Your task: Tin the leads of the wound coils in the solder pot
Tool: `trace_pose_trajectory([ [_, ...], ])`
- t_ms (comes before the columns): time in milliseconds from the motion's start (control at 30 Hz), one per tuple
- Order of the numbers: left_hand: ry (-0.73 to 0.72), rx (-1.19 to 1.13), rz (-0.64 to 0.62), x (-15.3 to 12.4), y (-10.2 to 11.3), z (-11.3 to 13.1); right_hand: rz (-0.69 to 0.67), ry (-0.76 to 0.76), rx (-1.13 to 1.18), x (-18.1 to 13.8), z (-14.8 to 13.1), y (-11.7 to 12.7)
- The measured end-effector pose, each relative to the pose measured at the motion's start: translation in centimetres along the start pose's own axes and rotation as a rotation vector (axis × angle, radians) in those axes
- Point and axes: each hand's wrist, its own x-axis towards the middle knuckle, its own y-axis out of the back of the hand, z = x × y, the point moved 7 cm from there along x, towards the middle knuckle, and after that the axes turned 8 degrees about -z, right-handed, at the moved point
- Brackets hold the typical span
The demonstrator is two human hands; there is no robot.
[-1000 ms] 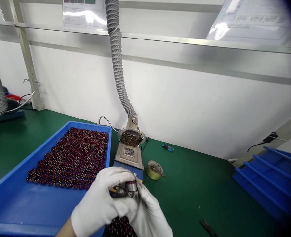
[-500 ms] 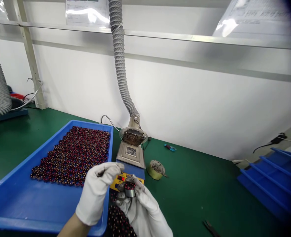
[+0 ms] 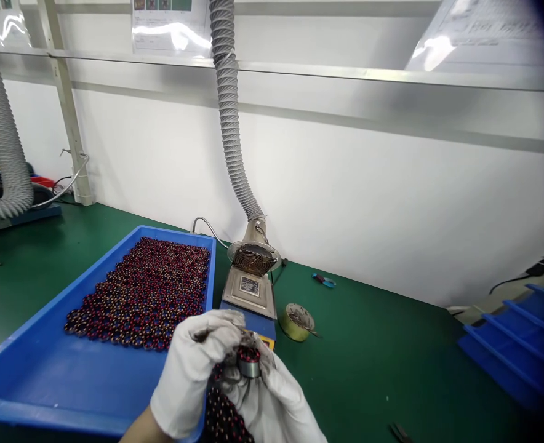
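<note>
My right hand (image 3: 274, 391), in a white glove with grey-stained fingertips, holds a small wound coil (image 3: 248, 362) with a dark red top and a shiny metal band round its lower part. My left hand (image 3: 191, 363), gloved the same way, is closed in a pinch. Its fingertips meet those of my right hand just above and left of the coil. Whatever sits between the left fingers is hidden. Beneath both hands lie more dark coils (image 3: 226, 415), partly covered, beside a blue tray (image 3: 73, 381) with many rows of red and black wound coils (image 3: 147, 289).
Behind my hands stands a heating unit (image 3: 250, 295) with a metal plate under a fume hood (image 3: 255, 258) on a grey hose. To its right are a round tin (image 3: 295, 323) and small blue-handled cutters (image 3: 324, 280). Blue stacked trays (image 3: 516, 344) stand far right; a dark tool (image 3: 400, 432) lies in front.
My left hand has moved right and slightly down, so its fingertips now meet the right hand at the coil. The yellow display panel is now mostly covered. The view has shifted slightly.
</note>
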Motion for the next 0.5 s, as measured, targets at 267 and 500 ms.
trace_pose_trajectory([
  [267, 0.303, 0.026, -0.286, -0.3, -2.0, 0.2, 0.097, 0.047, -0.021, -1.9, -0.6, -0.9],
  [500, 0.179, -0.258, 0.016, -0.6, 0.2, 1.1, 0.137, 0.089, -0.127, -1.9, -0.4, -0.3],
])
